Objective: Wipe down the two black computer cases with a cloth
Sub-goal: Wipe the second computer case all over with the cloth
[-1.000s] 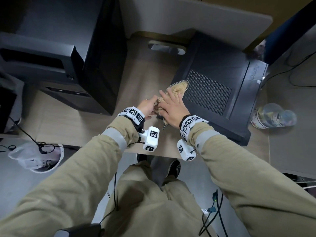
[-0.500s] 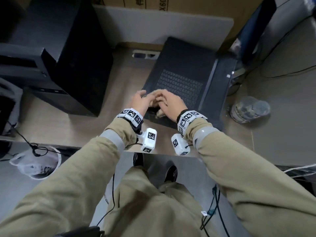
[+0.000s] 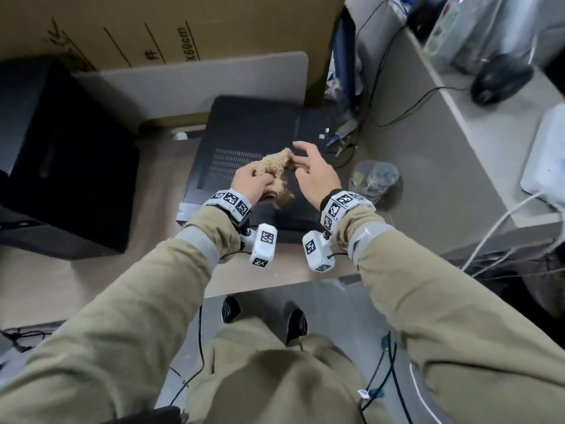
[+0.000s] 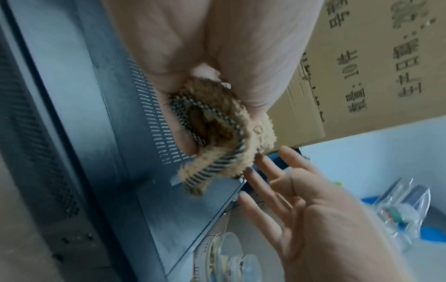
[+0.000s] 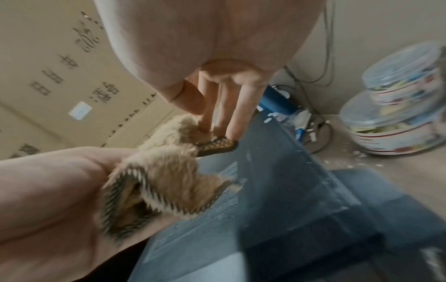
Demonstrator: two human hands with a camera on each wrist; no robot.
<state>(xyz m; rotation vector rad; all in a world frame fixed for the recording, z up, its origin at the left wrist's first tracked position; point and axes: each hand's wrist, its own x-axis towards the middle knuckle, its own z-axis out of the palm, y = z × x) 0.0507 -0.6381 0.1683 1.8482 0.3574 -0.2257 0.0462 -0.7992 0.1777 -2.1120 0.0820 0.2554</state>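
A fluffy tan cloth [image 3: 275,169] with a dark stitched edge is bunched up and held just above the flat-lying black case [image 3: 253,130], over its vent grille. My left hand [image 3: 250,182] grips the bunched cloth [image 4: 217,133] in curled fingers. My right hand [image 3: 312,172] is to the right of it with its fingers spread and straight. Its fingertips [image 5: 210,126] touch the far fold of the cloth [image 5: 169,171]. The second black case [image 3: 61,148] stands upright at the left, away from both hands.
Stacked clear plastic tubs [image 3: 374,179] sit right of the flat case. A white panel [image 3: 189,84] and a cardboard box [image 3: 183,26] stand behind. A mouse [image 3: 501,81] and cables lie on the grey desk at right. The table's front edge is near my wrists.
The cloth lay pressed on the case's near edge under both hands; now my left hand has lifted it bunched up, and my right hand has opened and moved slightly right.
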